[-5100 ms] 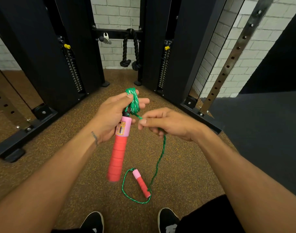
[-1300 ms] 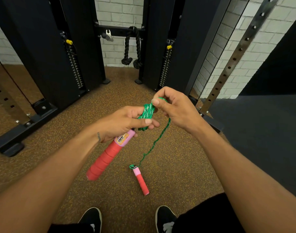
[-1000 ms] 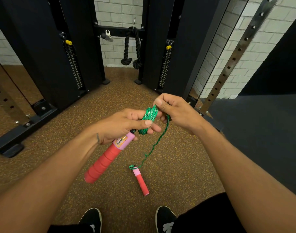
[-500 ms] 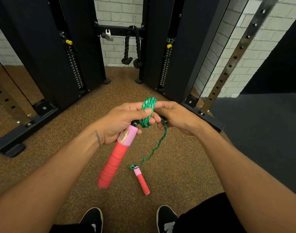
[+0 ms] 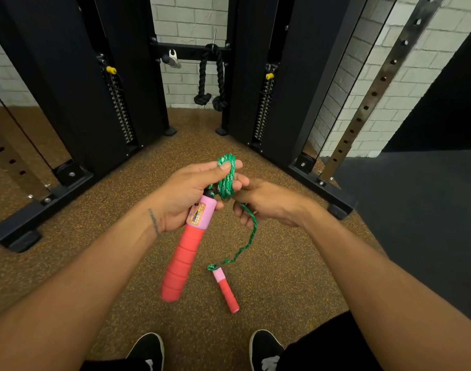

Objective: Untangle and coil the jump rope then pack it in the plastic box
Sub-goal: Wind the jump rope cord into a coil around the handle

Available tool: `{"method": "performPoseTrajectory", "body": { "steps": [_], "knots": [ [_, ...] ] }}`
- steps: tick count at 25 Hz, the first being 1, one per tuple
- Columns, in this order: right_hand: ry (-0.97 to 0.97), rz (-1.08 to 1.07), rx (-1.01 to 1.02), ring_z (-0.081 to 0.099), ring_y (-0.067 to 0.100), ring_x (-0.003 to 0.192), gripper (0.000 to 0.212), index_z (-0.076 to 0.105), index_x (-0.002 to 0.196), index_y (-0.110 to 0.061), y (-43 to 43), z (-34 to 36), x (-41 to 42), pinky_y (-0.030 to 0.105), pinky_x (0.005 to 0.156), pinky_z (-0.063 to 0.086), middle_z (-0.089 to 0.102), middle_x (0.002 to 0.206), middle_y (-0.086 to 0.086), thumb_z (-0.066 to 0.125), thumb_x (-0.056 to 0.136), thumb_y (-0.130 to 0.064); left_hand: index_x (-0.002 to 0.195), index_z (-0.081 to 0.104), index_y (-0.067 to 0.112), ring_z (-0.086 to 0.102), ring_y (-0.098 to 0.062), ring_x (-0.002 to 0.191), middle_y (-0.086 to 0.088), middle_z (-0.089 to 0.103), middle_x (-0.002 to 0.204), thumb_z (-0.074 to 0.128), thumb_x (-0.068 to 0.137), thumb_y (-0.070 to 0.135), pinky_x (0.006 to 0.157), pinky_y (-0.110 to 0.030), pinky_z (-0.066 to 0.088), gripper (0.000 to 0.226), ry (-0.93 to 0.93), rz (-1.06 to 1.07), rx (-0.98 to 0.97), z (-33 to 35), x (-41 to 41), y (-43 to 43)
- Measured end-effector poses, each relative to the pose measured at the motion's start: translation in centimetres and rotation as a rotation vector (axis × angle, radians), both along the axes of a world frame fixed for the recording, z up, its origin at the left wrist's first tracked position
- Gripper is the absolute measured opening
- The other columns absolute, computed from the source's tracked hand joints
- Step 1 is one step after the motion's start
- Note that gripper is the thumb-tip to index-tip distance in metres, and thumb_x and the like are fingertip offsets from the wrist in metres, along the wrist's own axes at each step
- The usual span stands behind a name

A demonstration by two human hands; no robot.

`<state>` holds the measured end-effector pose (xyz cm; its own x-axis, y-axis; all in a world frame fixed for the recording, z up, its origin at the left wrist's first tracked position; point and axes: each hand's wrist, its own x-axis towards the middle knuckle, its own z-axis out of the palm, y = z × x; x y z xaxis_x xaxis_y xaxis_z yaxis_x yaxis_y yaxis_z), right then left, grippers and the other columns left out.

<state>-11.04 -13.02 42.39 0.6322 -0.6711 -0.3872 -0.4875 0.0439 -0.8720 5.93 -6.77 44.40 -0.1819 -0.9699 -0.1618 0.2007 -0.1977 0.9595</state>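
My left hand (image 5: 183, 195) grips the pink top of one red jump-rope handle (image 5: 182, 259), which points down, and pinches a small coil of green rope (image 5: 225, 178) between thumb and fingers. My right hand (image 5: 266, 203) is closed on the green rope just below that coil. From it a short loose length of rope (image 5: 246, 246) hangs to the second red and pink handle (image 5: 225, 290), which lies on the floor. No plastic box is in view.
I stand on brown speckled rubber flooring (image 5: 95, 236); my two black shoes (image 5: 148, 352) show at the bottom. Black cable-machine columns (image 5: 73, 84) with base rails (image 5: 320, 183) stand ahead left and right. A black triceps rope (image 5: 210, 76) hangs at the back. Dark mat at right (image 5: 416, 223).
My right hand has wrapped more rope onto the coil and dropped below it. The loose length has shortened. The held handle swung from slanting left to nearly straight down.
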Motion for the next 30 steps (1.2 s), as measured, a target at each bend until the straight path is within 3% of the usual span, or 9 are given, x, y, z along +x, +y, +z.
{"method": "performPoseTrajectory", "body": {
  "steps": [6,10,14,18,20,24,27,30],
  "knots": [
    [0.005,0.032,0.023,0.063,0.011,0.065,0.018,0.065,0.104,-0.026,0.3,0.1,0.4,0.027,0.064,0.054,0.063,0.079,0.003,0.047,0.106,-0.027,0.134,0.056,0.011,0.060,-0.014,0.092,-0.005,0.072,0.119,0.043,0.087,-0.011,0.058,-0.019,0.051,0.053,0.022,-0.047,-0.018,0.1,0.8,-0.1],
    [0.026,0.129,0.027,0.054,0.008,0.063,0.028,0.071,0.119,-0.018,0.6,0.7,0.3,0.020,0.060,0.047,0.059,0.074,0.000,0.051,0.104,-0.031,0.132,0.056,0.013,0.047,-0.029,0.107,-0.003,0.071,0.125,0.043,0.089,-0.007,0.054,-0.023,0.054,0.049,0.095,0.043,0.000,0.1,1.8,-0.8],
    [0.009,0.216,-0.090,0.045,0.005,0.060,0.021,0.074,0.103,-0.034,1.4,1.4,1.0,0.021,0.057,0.039,0.054,0.069,-0.004,0.054,0.102,-0.035,0.115,0.064,0.017,0.056,-0.023,0.077,0.002,0.071,0.125,0.047,0.093,-0.002,0.049,-0.024,0.052,0.033,0.046,0.087,0.033,0.2,1.9,-0.8],
    [0.020,0.240,-0.145,0.046,0.016,0.070,0.022,0.075,0.108,-0.025,1.5,1.5,0.8,0.025,0.061,0.039,0.053,0.075,0.000,0.059,0.099,-0.037,0.111,0.065,0.012,0.052,-0.032,0.106,-0.001,0.073,0.119,0.046,0.093,-0.005,0.048,-0.022,0.053,0.031,-0.020,0.073,0.056,-0.4,1.9,-0.9],
    [-0.028,0.202,-0.136,0.049,0.012,0.065,0.022,0.076,0.104,-0.017,1.4,2.0,0.4,0.026,0.061,0.042,0.054,0.073,0.001,0.061,0.098,-0.033,0.111,0.066,0.011,0.063,-0.022,0.106,-0.004,0.073,0.120,0.047,0.093,-0.007,0.051,-0.018,0.053,0.033,-0.023,0.070,0.057,-0.3,2.1,-0.8],
    [-0.164,0.135,-0.079,0.049,0.008,0.053,0.017,0.075,0.090,-0.016,1.1,3.4,-0.7,0.020,0.052,0.041,0.057,0.064,-0.002,0.063,0.097,-0.025,0.120,0.066,0.011,0.066,-0.010,0.072,-0.003,0.077,0.105,0.050,0.090,-0.007,0.050,-0.018,0.052,0.038,-0.090,0.021,0.039,-0.1,2.2,-0.6],
    [-0.284,0.052,-0.127,0.041,0.004,0.048,0.019,0.071,0.082,-0.016,0.9,3.8,-1.2,0.019,0.046,0.028,0.062,0.070,0.001,0.062,0.097,-0.023,0.121,0.066,0.011,0.067,-0.005,0.073,0.000,0.076,0.093,0.048,0.092,-0.004,0.051,-0.020,0.053,0.037,-0.159,-0.055,0.028,0.0,1.7,-0.2],
    [-0.310,-0.011,-0.206,0.034,0.006,0.050,0.019,0.066,0.082,-0.017,0.7,3.6,-1.2,0.031,0.052,0.015,0.061,0.062,-0.009,0.060,0.099,-0.024,0.119,0.065,0.009,0.071,-0.006,0.083,-0.004,0.077,0.101,0.043,0.095,0.002,0.052,-0.022,0.053,0.034,-0.163,-0.132,0.036,0.6,1.4,0.1]
  ]
}}
